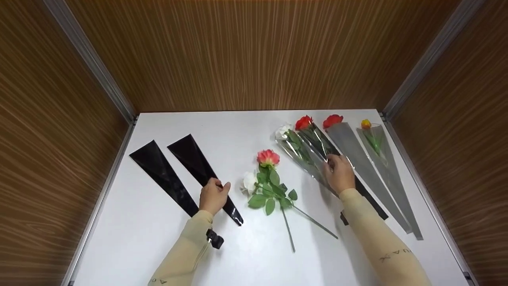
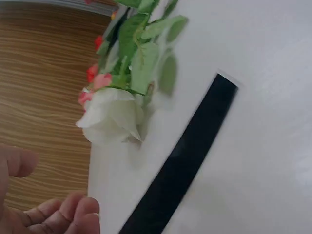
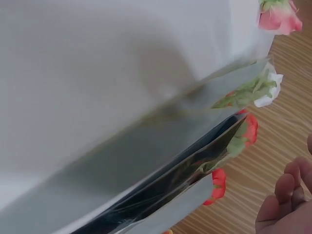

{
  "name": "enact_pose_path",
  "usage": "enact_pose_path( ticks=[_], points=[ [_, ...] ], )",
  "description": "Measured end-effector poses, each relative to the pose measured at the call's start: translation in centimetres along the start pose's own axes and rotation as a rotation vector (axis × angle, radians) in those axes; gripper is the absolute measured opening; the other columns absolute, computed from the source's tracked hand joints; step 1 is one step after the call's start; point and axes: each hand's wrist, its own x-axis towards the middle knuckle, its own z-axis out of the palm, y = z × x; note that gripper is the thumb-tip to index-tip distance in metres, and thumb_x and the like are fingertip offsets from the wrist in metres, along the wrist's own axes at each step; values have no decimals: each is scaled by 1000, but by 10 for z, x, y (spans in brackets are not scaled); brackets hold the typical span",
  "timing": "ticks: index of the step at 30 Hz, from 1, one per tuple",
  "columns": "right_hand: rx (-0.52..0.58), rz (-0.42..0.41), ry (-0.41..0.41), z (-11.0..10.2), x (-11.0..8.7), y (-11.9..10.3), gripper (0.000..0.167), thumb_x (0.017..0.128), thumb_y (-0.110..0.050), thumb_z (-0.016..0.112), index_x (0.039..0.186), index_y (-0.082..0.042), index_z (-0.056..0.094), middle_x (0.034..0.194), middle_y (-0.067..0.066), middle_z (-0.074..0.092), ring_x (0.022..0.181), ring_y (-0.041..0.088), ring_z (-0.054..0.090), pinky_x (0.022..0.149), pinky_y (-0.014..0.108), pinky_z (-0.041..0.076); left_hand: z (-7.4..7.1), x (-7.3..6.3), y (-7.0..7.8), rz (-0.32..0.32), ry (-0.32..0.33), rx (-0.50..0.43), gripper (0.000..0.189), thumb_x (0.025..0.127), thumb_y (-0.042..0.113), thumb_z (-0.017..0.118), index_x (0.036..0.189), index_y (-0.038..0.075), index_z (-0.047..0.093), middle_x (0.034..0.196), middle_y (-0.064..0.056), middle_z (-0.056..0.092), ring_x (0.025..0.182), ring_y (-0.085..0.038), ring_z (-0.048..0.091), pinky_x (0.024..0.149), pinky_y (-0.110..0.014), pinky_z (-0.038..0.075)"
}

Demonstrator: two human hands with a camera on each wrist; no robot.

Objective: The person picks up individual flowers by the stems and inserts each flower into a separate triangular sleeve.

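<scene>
My left hand (image 1: pixel 214 196) is over the lower half of a black flower sleeve (image 1: pixel 192 157); in the left wrist view its thumb and loosely bent fingers (image 2: pixel 68 214) stand apart with nothing between them. Another black sleeve (image 1: pixel 162 174) lies to its left. At the right, my right hand (image 1: pixel 340 173) hovers by a white flower (image 1: pixel 283 132) in a clear sleeve and a red flower (image 1: pixel 304 122) in a black-backed sleeve. Its fingers (image 3: pixel 285 190) look loosely curled in the right wrist view, holding nothing visible. Between the hands lie a loose pink flower (image 1: pixel 268 157) and a white rose (image 2: pixel 111 117).
Right of the right hand lie another red flower (image 1: pixel 332 120) in a grey sleeve (image 1: pixel 353 151) and a yellow tulip (image 1: pixel 366 124) in a clear grey sleeve. Everything rests on a white table (image 1: pixel 158 258), with wood-grain panels (image 1: pixel 254 55) at the back and both sides.
</scene>
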Motion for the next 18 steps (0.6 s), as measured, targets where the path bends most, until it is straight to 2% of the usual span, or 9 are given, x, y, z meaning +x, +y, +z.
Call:
enact_pose_path(
  ticks=[4,7,11,18],
  points=[
    [9,-20,26,1,-10,0,19,88,-11,69,104,-1,67,85,13,59,82,31,55,74,47,43,5,6,-7,-115,-74,83,51,93,42,59,113,-5,55,102,-21,64,97,-36,61,84,-46,47],
    [27,-8,34,-1,-17,0,16,88,-12,68,102,-2,68,85,13,59,81,31,56,73,47,43,11,12,-12,-175,-119,131,69,93,48,57,127,-12,45,115,-30,59,106,-42,57,88,-49,47],
    [46,15,25,-4,-24,-1,16,89,-12,67,103,-3,69,87,13,60,80,30,56,72,46,44,19,21,-18,-211,-133,202,84,91,54,56,133,-16,35,118,-34,56,108,-45,57,89,-51,46],
    [70,30,3,-5,-35,-4,18,88,-10,68,104,-1,69,88,12,60,81,30,59,75,45,44,28,26,-22,-259,-145,263,88,88,60,57,128,-16,42,119,-32,56,109,-44,56,90,-51,45]
  ],
)
